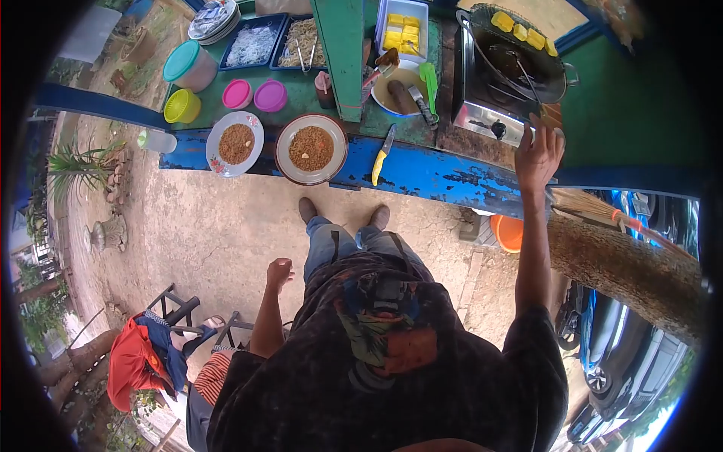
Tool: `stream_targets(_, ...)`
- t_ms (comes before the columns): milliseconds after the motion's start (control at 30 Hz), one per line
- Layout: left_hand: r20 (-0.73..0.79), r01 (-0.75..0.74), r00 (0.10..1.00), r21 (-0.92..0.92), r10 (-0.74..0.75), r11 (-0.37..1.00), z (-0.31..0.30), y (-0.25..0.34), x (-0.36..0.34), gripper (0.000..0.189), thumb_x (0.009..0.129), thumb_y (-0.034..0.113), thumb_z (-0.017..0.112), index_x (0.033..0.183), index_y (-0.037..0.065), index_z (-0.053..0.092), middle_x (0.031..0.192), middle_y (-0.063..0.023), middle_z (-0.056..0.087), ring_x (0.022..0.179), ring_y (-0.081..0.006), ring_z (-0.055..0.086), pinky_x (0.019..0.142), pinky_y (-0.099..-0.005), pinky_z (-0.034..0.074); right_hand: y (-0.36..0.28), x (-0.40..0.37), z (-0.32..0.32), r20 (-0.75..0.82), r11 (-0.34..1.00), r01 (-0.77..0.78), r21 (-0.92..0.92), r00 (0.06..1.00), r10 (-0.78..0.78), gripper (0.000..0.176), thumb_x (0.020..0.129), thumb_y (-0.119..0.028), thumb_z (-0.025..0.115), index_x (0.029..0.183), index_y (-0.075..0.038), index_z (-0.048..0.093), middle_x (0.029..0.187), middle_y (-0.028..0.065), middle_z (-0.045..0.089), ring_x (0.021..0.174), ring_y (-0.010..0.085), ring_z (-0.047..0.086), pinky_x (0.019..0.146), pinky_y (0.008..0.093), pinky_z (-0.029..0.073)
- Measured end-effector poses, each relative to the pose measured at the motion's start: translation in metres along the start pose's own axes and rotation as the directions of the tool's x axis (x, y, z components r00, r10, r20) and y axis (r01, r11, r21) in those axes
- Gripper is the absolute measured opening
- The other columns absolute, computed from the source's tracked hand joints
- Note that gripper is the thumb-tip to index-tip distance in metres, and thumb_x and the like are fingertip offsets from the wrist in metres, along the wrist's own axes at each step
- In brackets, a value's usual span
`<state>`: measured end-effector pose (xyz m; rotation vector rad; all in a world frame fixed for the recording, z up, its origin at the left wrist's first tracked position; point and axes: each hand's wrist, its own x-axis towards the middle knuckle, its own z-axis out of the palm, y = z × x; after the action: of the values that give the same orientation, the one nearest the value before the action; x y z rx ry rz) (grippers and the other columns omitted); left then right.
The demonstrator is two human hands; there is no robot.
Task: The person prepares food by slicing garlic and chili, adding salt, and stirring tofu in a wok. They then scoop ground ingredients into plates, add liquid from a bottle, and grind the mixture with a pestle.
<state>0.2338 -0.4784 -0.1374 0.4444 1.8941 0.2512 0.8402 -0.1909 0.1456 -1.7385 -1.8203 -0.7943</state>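
My right hand (538, 154) is at the front of the stove (486, 113), its fingers closed around the end of a long-handled metal cooking utensil (529, 81). The utensil's other end dips into the dark oil of a wok (559, 89), so its head is hidden. Yellow tofu pieces (520, 32) rest along the wok's far rim. My left hand (280, 273) hangs low beside my left leg, fingers curled in, with nothing visible in it. Left of the stove, a bowl of batter (407, 84) holds a dark oblong piece, with a green-handled utensil (429, 79) and tongs (423, 108) leaning in it.
Two plates of brown food, one floral (213, 143) and one brown-rimmed (284, 158), stand at the counter edge near a yellow-handled knife (380, 160). Behind are noodle trays (252, 41), lidded tubs (190, 66) and a tofu box (382, 22). A green post (339, 60) rises between. A person (203, 377) sits behind left.
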Motion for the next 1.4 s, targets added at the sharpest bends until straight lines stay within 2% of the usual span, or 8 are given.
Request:
stream_targets(133, -0.03, -0.042, 0.999, -0.02, 0.041, 0.999, 0.004, 0.002, -0.007, 0.029, 0.094, 0.023, 0.063, 0.116, 0.004, 0.069, 0.096, -0.0087, 0.071, 0.079, -0.0231, 0.074, 0.066, -0.0362, 0.06, -0.088, -0.097, 0.017, 0.373, 0.786, -0.343, 0.513, 0.915, 0.156, 0.01, 0.09, -0.005, 0.065, 0.099, -0.008, 0.07, 0.091, 0.0088, 0.07, 0.085, 0.0302, 0.065, 0.079, 0.0431, 0.051)
stream_targets(267, -0.066, -0.1, 0.993, -0.031, 0.097, 0.995, 0.007, 0.013, -0.022, 0.03, 0.094, 0.024, 0.064, 0.115, 0.003, 0.069, 0.094, -0.009, 0.072, 0.078, -0.021, 0.074, 0.063, -0.0341, 0.059, -0.178, -0.222, 0.05, 0.808, 0.539, -0.725, 0.429, 0.574, 0.128, 0.013, 0.094, -0.017, 0.065, 0.096, -0.006, 0.072, 0.096, 0.0155, 0.074, 0.089, 0.0353, 0.07, 0.077, 0.0444, 0.055)
stream_targets(567, -0.019, -0.072, 0.997, -0.002, 0.072, 0.997, -0.004, -0.005, -0.031, 0.032, 0.096, 0.025, 0.065, 0.117, 0.002, 0.068, 0.097, -0.0112, 0.073, 0.077, -0.0213, 0.075, 0.063, -0.0349, 0.059, -0.226, -0.22, 0.047, 0.884, 0.551, -0.701, 0.453, 0.431, -0.179, 0.021, 0.095, -0.022, 0.067, 0.1, -0.003, 0.073, 0.089, 0.0196, 0.074, 0.085, 0.0342, 0.074, 0.075, 0.0416, 0.057)
stream_targets(800, 0.073, 0.001, 0.997, 0.021, -0.003, 1.0, -0.026, -0.022, -0.007, 0.031, 0.098, 0.024, 0.064, 0.121, 0.003, 0.066, 0.101, -0.0117, 0.072, 0.08, -0.0243, 0.075, 0.064, -0.0373, 0.061, -0.18, -0.188, 0.042, 0.859, 0.6, -0.741, 0.303, 0.485, 0.164, 0.021, 0.092, -0.023, 0.071, 0.097, -0.003, 0.068, 0.081, 0.0165, 0.072, 0.078, 0.0368, 0.071, 0.071, 0.0444, 0.055)
stream_targets(1000, 0.037, -0.041, 0.998, -0.052, 0.043, 0.998, -0.068, -0.015, 0.0, 0.032, 0.098, 0.024, 0.063, 0.121, 0.002, 0.066, 0.101, -0.0126, 0.072, 0.077, -0.0223, 0.074, 0.063, -0.0358, 0.06, -0.192, -0.053, 0.142, 0.459, 0.719, -0.422, 0.552, 0.874, 0.16, 0.02, 0.09, -0.018, 0.073, 0.1, -0.003, 0.064, 0.094, 0.0184, 0.071, 0.088, 0.0428, 0.068, 0.076, 0.0488, 0.055)
stream_targets(1100, -0.052, -0.087, 0.995, -0.05, 0.085, 0.995, -0.097, -0.011, -0.015, 0.034, 0.098, 0.023, 0.062, 0.124, 0.002, 0.065, 0.1, -0.0123, 0.072, 0.077, -0.0202, 0.073, 0.064, -0.034, 0.059, -0.206, -0.015, 0.217, 0.476, 0.889, -0.324, 0.323, 0.868, 0.143, 0.024, 0.092, -0.023, 0.07, 0.112, -0.01, 0.069, 0.101, 0.0183, 0.073, 0.095, 0.0348, 0.072, 0.081, 0.0465, 0.057)
stream_targets(1167, -0.096, -0.089, 0.992, -0.058, 0.083, 0.994, -0.115, -0.019, -0.026, 0.034, 0.098, 0.022, 0.062, 0.125, 0.001, 0.065, 0.1, -0.012, 0.072, 0.077, -0.0205, 0.073, 0.064, -0.034, 0.059, -0.205, -0.014, 0.26, 0.686, 0.988, -0.064, 0.142, 0.726, -0.051, 0.029, 0.092, -0.031, 0.067, 0.117, -0.015, 0.069, 0.109, 0.0189, 0.072, 0.103, 0.0363, 0.069, 0.089, 0.0494, 0.055)
stream_targets(1400, -0.074, 0.106, 0.99, -0.153, -0.118, 0.983, -0.142, -0.102, -0.046, 0.032, 0.098, 0.02, 0.061, 0.124, 0.001, 0.063, 0.101, -0.0136, 0.07, 0.08, -0.0252, 0.074, 0.063, -0.0352, 0.061, -0.196, 0.023, 0.229, 0.793, 0.879, -0.407, 0.248, 0.607, 0.057, 0.029, 0.093, -0.027, 0.063, 0.117, -0.011, 0.066, 0.117, 0.0159, 0.069, 0.102, 0.0453, 0.067, 0.091, 0.0516, 0.054)
